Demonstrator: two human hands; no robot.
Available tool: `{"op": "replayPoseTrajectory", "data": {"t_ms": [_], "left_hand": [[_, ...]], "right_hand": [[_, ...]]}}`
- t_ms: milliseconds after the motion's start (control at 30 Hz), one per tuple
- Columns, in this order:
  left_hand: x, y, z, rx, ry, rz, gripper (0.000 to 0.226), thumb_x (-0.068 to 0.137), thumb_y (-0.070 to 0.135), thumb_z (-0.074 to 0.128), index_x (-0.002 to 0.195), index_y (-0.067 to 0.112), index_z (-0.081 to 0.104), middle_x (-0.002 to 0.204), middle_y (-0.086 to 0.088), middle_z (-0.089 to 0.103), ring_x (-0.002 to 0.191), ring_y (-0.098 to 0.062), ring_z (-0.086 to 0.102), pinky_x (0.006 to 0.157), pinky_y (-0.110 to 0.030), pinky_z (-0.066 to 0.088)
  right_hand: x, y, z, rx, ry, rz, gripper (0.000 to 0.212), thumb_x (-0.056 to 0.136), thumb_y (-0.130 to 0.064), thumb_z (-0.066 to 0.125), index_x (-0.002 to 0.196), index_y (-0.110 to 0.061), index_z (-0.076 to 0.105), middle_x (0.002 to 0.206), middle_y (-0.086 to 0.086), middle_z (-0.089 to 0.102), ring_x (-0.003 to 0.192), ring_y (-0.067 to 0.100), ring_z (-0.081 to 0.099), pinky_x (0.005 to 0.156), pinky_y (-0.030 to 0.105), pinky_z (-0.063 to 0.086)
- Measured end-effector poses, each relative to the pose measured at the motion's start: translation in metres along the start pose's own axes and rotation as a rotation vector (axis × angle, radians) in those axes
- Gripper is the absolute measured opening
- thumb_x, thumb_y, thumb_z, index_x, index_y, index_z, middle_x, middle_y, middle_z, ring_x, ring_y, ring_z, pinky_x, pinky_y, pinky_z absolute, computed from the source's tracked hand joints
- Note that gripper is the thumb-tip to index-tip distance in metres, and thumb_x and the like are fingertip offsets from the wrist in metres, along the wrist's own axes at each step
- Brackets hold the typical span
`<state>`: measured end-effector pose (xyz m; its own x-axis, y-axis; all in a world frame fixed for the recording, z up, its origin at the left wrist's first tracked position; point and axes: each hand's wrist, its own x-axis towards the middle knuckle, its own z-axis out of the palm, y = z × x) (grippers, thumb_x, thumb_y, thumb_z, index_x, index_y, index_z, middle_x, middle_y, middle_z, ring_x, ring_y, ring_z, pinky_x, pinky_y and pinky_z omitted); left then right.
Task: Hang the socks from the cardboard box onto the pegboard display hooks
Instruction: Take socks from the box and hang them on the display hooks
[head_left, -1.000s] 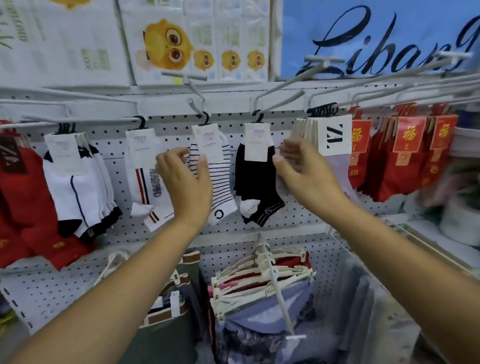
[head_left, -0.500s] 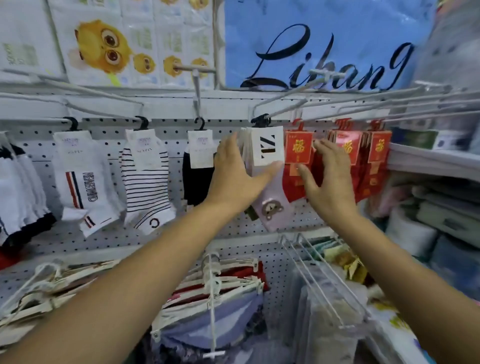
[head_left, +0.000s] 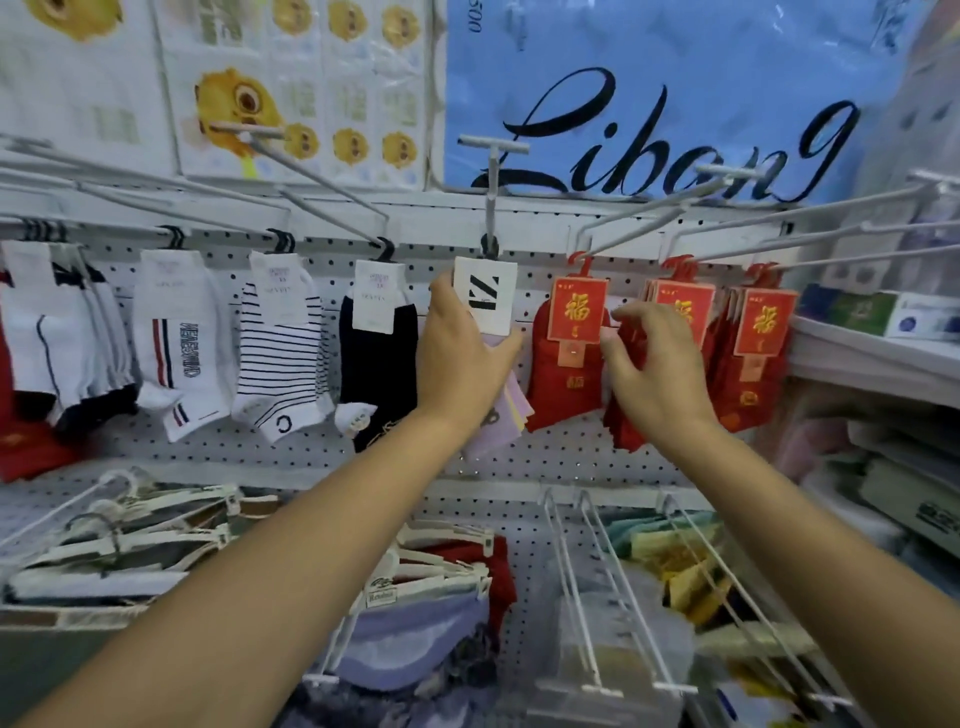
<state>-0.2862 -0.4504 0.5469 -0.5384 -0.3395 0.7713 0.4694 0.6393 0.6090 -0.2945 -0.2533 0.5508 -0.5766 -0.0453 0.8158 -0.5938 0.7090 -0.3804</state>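
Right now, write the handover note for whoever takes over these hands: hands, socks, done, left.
Left hand grips the pastel sock pack, which hangs on its hook.
Right hand curls its fingers into the middle red sock bundle, also hung.
Done: socks hang all along the pegboard row.
Left: the cardboard box is out of view, so remaining stock is unknown; release both and check.

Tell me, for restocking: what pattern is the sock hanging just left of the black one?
The striped sock is white with thin dark stripes; head view.
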Motion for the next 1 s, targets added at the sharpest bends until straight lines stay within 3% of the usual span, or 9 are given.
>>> {"op": "replayPoseTrajectory", "data": {"t_ms": [67, 133, 300, 433, 533, 667, 800, 900, 1000], "left_hand": [[-0.005, 0.003, -0.002, -0.04, 0.032, 0.005, 0.071, 0.08, 0.026, 0.082, 0.134, 0.01, 0.038, 0.114, 0.0, 0.059, 0.096, -0.013, 0.06, 0.07, -0.01, 0.048], [-0.009, 0.007, -0.003, -0.061, 0.052, 0.012, 0.072, 0.081, 0.026, 0.082, 0.135, 0.01, 0.038, 0.116, -0.002, 0.061, 0.096, -0.011, 0.059, 0.067, -0.002, 0.043], [-0.009, 0.012, -0.008, -0.033, 0.064, 0.029, 0.073, 0.08, 0.029, 0.083, 0.133, 0.007, 0.038, 0.116, -0.006, 0.065, 0.101, -0.02, 0.064, 0.076, -0.022, 0.052], [-0.011, 0.016, -0.017, 0.011, -0.021, 0.022, 0.098, 0.071, 0.054, 0.085, 0.143, 0.015, 0.029, 0.134, -0.002, 0.057, 0.12, -0.016, 0.058, 0.096, -0.031, 0.053], [-0.01, 0.025, -0.023, 0.012, -0.042, 0.003, 0.116, 0.067, 0.071, 0.077, 0.153, 0.019, 0.019, 0.151, 0.0, 0.045, 0.135, -0.016, 0.05, 0.108, -0.036, 0.047], [0.001, 0.036, -0.023, 0.074, -0.009, -0.011, 0.099, 0.082, 0.057, 0.075, 0.154, 0.016, 0.021, 0.155, -0.004, 0.041, 0.139, -0.019, 0.044, 0.105, -0.024, 0.039], [0.002, 0.035, -0.017, 0.056, 0.051, -0.005, 0.067, 0.09, 0.041, 0.071, 0.142, 0.015, 0.038, 0.116, -0.005, 0.066, 0.102, -0.019, 0.065, 0.084, -0.027, 0.051], [-0.003, 0.036, -0.012, 0.01, 0.089, -0.006, 0.063, 0.09, 0.039, 0.07, 0.14, 0.016, 0.039, 0.111, -0.006, 0.067, 0.097, -0.02, 0.066, 0.083, -0.032, 0.054], [-0.005, 0.035, -0.009, 0.0, 0.104, 0.006, 0.064, 0.091, 0.042, 0.068, 0.14, 0.016, 0.037, 0.118, -0.009, 0.065, 0.105, -0.025, 0.065, 0.091, -0.04, 0.054]], "right_hand": [[-0.001, -0.007, 0.005, 0.065, -0.022, -0.007, 0.023, 0.099, -0.024, 0.059, 0.118, -0.01, 0.062, 0.114, -0.001, 0.059, 0.113, 0.019, 0.055, 0.095, 0.026, 0.041], [0.001, -0.017, 0.012, 0.182, -0.076, -0.002, 0.025, 0.099, -0.026, 0.059, 0.119, -0.012, 0.063, 0.115, -0.001, 0.065, 0.105, 0.01, 0.059, 0.087, 0.016, 0.043], [0.022, -0.042, 0.027, 0.492, -0.21, 0.1, 0.033, 0.103, -0.034, 0.051, 0.13, -0.018, 0.06, 0.118, -0.011, 0.063, 0.108, 0.001, 0.056, 0.08, -0.001, 0.038], [0.029, -0.042, 0.031, 0.568, -0.214, 0.097, 0.034, 0.105, -0.037, 0.046, 0.134, -0.022, 0.058, 0.115, -0.018, 0.059, 0.103, -0.011, 0.053, 0.078, -0.006, 0.035], [0.021, -0.03, 0.025, 0.548, -0.134, 0.063, 0.033, 0.104, -0.035, 0.049, 0.132, -0.022, 0.06, 0.116, -0.016, 0.061, 0.101, -0.018, 0.053, 0.083, 0.001, 0.042], [0.006, -0.002, 0.011, 0.309, 0.174, -0.072, 0.025, 0.102, -0.025, 0.054, 0.122, -0.013, 0.063, 0.117, -0.007, 0.061, 0.112, 0.012, 0.057, 0.098, 0.028, 0.045], [0.001, 0.039, -0.001, 0.069, 0.361, -0.013, 0.037, 0.098, -0.03, 0.057, 0.129, -0.009, 0.056, 0.134, 0.006, 0.053, 0.13, 0.022, 0.045, 0.113, 0.04, 0.035], [0.006, 0.057, -0.011, -0.018, 0.391, 0.084, 0.05, 0.095, -0.038, 0.059, 0.135, -0.009, 0.05, 0.142, 0.009, 0.045, 0.135, 0.025, 0.039, 0.116, 0.041, 0.032], [0.013, 0.063, -0.013, -0.122, 0.249, 0.062, 0.059, 0.095, -0.043, 0.06, 0.145, -0.016, 0.043, 0.152, 0.005, 0.037, 0.143, 0.023, 0.031, 0.121, 0.038, 0.026]]}}
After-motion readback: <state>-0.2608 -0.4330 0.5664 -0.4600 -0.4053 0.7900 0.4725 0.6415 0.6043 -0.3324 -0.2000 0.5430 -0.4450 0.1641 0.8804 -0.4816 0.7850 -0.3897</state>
